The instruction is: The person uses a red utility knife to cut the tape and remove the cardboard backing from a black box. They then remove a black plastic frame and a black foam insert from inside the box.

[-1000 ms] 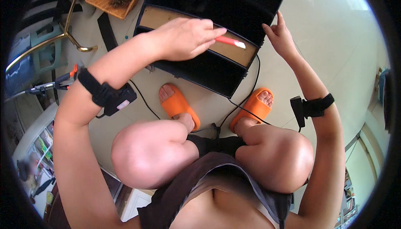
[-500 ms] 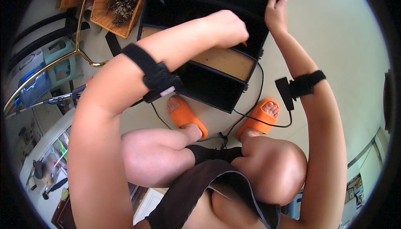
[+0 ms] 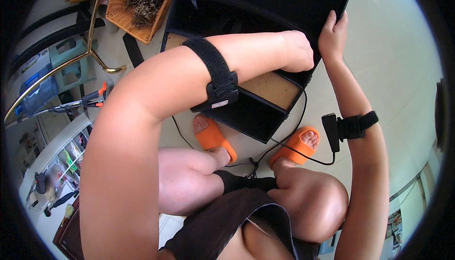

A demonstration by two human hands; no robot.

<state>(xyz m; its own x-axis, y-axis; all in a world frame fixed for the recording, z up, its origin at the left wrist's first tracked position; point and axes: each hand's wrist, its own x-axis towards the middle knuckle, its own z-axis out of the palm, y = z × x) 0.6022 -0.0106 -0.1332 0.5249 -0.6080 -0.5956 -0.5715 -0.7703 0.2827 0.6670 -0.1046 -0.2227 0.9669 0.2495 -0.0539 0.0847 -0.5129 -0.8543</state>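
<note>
- In the head view, the left hand [image 3: 298, 51] is curled over the right side of the black box [image 3: 253, 115], its fingers turned away; I cannot tell whether it holds anything, so a small item let slip there could drop out of sight into the box
- The right hand [image 3: 333, 37] is at the right edge of the black box's raised lid [image 3: 270, 1], thumb toward the inner face and fingers at the outer edge; how firmly it grips I cannot tell, and if it slid off, the lid might fall onto the left forearm
- That forearm crosses above the black box and covers part of its tan-floored compartment [image 3: 277, 89], so a blind reach could knock something inside
- The left wrist module [image 3: 220, 100] hangs over the front of the black box and might catch on the rim if the arm pulled back low
- From the right wrist module [image 3: 330, 127], a thin cable [image 3: 327, 164] runs toward the box's near corner, over the right slipper [image 3: 296, 153]; a shifted foot could tug it
- Left of the black box, the wicker basket [image 3: 118, 11] of dried stems stands near enough to be bumped should the box skid
</note>
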